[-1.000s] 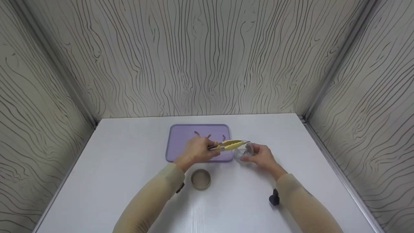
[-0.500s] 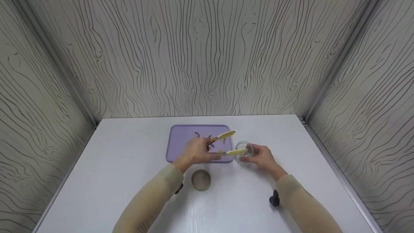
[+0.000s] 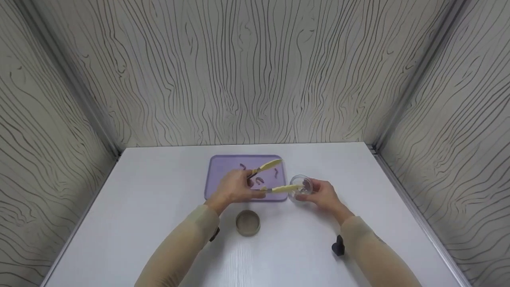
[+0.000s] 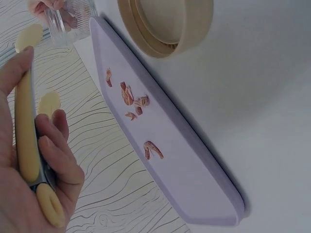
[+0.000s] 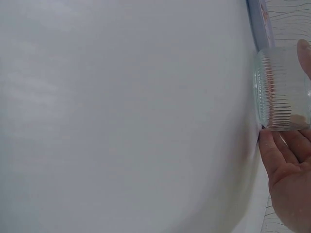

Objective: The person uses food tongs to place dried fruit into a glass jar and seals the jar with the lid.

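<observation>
Left hand [image 3: 234, 187] holds spread yellow-and-grey tongs [image 4: 25, 126], right hand [image 3: 326, 194] a clear, ribbed, glass-like jar [image 5: 278, 90] — apparently mid-transfer; next calls for pinching reddish-brown scraps [image 4: 127, 94] off the lilac rectangular tray [image 4: 192, 182].

Yellow tongs [image 3: 285, 188] are being held spread over a purple tray [image 3: 218, 175]. Just beside it, a clear ribbed glass jar [image 5: 279, 90] is sitting mouth up.

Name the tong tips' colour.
Pale yellow; the tong tips show best in the head view.
</observation>
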Motion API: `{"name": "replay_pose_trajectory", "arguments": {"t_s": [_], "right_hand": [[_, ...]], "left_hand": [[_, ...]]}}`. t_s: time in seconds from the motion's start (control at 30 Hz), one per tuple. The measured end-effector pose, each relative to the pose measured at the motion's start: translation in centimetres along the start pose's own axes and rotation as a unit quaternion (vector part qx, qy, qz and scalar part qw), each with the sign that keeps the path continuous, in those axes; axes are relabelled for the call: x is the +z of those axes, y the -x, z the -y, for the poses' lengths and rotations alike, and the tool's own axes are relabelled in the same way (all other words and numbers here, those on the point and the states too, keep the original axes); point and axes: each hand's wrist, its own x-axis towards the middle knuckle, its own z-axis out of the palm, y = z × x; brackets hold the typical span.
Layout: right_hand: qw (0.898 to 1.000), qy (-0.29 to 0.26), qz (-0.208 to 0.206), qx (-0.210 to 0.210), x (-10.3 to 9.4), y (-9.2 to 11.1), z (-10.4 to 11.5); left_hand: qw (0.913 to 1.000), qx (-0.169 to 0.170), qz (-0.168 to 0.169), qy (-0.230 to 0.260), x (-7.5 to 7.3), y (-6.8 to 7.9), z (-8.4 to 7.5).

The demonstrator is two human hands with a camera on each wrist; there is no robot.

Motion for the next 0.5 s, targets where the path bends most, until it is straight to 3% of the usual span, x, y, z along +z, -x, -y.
{"name": "replay_pose_trajectory", "arguments": {"t_s": [0.27,0.5], "right_hand": [[1.000,0.002,-0.003,0.004,0.1,-0.3,-0.1],[1.000,0.003,-0.006,0.013,0.0,-0.2,-0.1]], "left_hand": [[0.9998,-0.016,-0.015,0.004,-0.8,0.5,1.1],[0.9998,-0.011,-0.017,-0.004,-1.1,0.8,2.0]]}}
